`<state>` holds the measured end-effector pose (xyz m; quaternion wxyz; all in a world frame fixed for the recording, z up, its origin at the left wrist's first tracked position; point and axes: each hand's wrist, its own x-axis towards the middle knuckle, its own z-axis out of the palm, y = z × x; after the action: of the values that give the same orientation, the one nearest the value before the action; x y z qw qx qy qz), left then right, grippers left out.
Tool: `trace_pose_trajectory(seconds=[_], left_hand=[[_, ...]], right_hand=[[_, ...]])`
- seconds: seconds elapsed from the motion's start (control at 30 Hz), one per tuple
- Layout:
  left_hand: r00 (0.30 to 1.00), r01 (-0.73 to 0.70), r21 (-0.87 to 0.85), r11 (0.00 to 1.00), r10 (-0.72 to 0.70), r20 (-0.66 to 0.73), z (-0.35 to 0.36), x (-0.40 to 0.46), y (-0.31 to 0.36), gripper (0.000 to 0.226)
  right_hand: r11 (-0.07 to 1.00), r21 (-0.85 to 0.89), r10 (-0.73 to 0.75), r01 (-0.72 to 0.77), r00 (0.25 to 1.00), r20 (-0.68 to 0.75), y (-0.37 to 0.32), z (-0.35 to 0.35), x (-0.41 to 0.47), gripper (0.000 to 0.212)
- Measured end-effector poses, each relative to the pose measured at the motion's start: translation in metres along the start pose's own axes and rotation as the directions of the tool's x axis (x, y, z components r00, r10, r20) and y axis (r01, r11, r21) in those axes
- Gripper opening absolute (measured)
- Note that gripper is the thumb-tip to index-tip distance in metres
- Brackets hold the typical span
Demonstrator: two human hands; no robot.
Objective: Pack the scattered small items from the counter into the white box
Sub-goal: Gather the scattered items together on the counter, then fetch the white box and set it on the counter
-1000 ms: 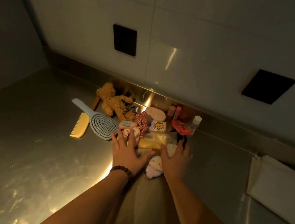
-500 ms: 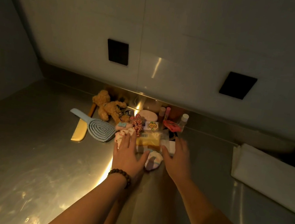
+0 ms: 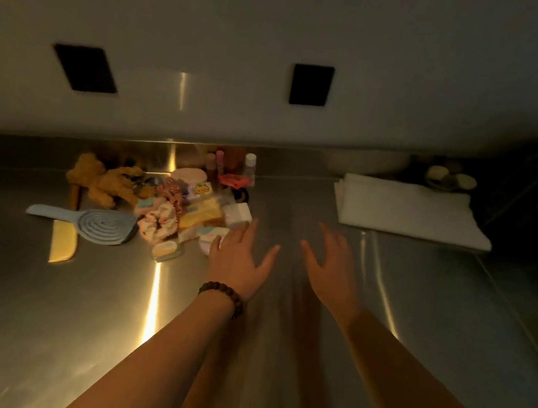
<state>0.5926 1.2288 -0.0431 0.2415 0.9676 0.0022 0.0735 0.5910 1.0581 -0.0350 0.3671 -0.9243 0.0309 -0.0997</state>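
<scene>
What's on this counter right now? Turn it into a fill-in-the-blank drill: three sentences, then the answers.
1. The left hand and the right hand are spread open and hold ____.
2. The far end of the yellow comb is tucked under the blue ____.
3. The white box lies to the ____ of the pile of small items.
Missing words: nothing; hairbrush; right.

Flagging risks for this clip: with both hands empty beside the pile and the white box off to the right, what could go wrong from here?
1. The small bottles stand upright at the back of the pile; reaching over could topple them.
2. The white box looks flat and sits apart from the items, so it may need opening and repeated carries.
3. Dim, blurry footage makes small pieces easy to miss.
</scene>
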Motion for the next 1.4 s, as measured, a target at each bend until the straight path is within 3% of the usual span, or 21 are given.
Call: trace_pose_trajectory(seconds=[0.23,0.43,0.7,0.93,1.2,1.4], left_hand=[[0.962,-0.225,-0.073,0.972,0.234,0.144,0.038,-0.035,0.097,0.073],[0.911,-0.33,-0.093,0.939,0.343,0.228,0.072,-0.081,0.182,0.076],[0.894,-0.344,-0.14,0.929,0.369,0.256,0.113,-0.171,0.307,0.068],[0.89,-0.32,-0.28,0.905,0.389,0.239,0.134,-0.232,0.41,0.07],[0.902,-0.306,-0.32,0.897,0.381,0.205,0.175,-0.226,0.501,0.073],[0.905,-0.337,-0.371,0.865,0.406,0.125,0.22,-0.181,0.562,0.061]], right_hand=[[0.986,-0.07,0.14,-0.149,0.982,-0.125,0.057,-0.085,-0.049,0.052],[0.974,-0.05,0.203,-0.221,0.948,-0.246,0.129,-0.166,-0.104,0.048],[0.963,-0.099,0.214,-0.252,0.932,-0.293,0.24,-0.29,-0.188,0.053],[0.964,-0.111,0.191,-0.241,0.921,-0.341,0.317,-0.38,-0.224,0.046],[0.97,-0.113,0.159,-0.215,0.915,-0.371,0.382,-0.447,-0.194,0.054],[0.969,-0.169,0.109,-0.18,0.926,-0.362,0.442,-0.509,-0.139,0.055]])
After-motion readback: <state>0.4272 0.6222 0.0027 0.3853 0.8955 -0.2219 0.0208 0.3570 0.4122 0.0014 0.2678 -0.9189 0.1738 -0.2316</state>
